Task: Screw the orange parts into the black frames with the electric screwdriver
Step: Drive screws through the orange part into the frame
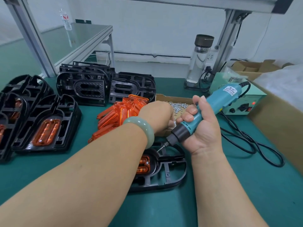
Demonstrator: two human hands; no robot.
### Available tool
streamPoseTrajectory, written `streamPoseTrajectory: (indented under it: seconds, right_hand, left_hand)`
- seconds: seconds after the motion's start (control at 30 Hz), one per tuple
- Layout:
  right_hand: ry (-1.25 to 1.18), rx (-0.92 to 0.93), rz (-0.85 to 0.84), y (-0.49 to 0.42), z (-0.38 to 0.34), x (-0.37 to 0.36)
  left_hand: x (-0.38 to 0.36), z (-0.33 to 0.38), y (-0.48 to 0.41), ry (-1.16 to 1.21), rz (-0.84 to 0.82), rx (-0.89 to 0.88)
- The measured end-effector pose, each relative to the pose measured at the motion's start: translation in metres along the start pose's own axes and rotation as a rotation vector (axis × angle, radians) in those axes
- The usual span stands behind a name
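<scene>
Right now R fingers (188,117) are curled tight round the teal barrel of the electric screwdriver (218,102), thumb lying up along it. R hand (205,130) holds it tilted, bit pointing down-left at the far end of the black frame (173,172) lying flat on the green mat (237,185) just in front. An orange part (144,164) sits in that frame, partly under the L forearm. L hand (155,115) reaches over the cardboard box (164,96) of screws (178,106); its fingers bend down behind the knuckles, can't tell if they pinch anything. Pale green bangle (141,128) on L wrist. Beside it, loose pile of orange parts (119,112). Far L: frames w/ orange parts fitted (45,125); at back, bare frames (85,86). R of box: power supply (242,104), red light on, black cable (255,145) looping over the mat.
</scene>
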State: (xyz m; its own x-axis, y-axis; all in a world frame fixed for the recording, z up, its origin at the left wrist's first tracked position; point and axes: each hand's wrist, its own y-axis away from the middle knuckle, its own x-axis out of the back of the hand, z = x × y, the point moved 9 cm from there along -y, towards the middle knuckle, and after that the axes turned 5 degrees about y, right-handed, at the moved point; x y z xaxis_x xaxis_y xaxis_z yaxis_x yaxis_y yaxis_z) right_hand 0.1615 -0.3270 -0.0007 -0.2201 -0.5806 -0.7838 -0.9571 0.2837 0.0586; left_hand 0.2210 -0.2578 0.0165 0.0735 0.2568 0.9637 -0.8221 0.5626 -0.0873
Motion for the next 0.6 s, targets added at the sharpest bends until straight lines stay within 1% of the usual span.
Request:
streamPoseTrajectory:
  seconds: [0.1, 0.2, 0.37, 0.5, 0.6]
  right_hand:
    - [-0.006, -0.017, -0.003, -0.001, 0.002, -0.001]
    - [-0.035, -0.003, -0.016, 0.000, 0.002, -0.003]
    - [-0.011, -0.007, -0.017, -0.001, 0.005, -0.002]
    - [0.003, -0.004, 0.003, -0.001, 0.007, 0.000]
    - [0.005, -0.013, 0.001, -0.002, 0.006, 0.002]
  left_hand:
    - [0.002, 0.000, 0.002, 0.018, 0.035, 0.012]
    - [0.003, -0.004, 0.001, 0.113, 0.059, 0.036]
    - [0.021, -0.011, 0.007, 0.242, 0.218, 0.053]
    - [0.014, -0.007, 0.004, 0.238, 0.168, 0.041]
    - [0.011, -0.009, 0.003, 0.250, 0.133, 0.065]
